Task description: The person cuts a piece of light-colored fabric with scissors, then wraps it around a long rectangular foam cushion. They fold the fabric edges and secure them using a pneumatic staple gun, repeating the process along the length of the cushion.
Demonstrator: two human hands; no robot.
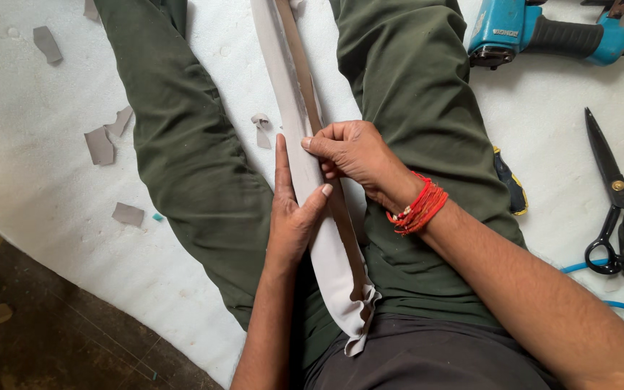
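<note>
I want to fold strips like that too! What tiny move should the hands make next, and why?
Probably slide both hands a little farther up the grey strip. The right hand pinches its folded edge over the brown strip, and the left hand presses it flat there, while the length beyond lies untouched.

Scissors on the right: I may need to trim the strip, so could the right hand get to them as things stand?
Probably yes. The scissors lie in the open on the white sheet with nothing over them, but the right hand is pinching the strip and would have to let go.
</note>
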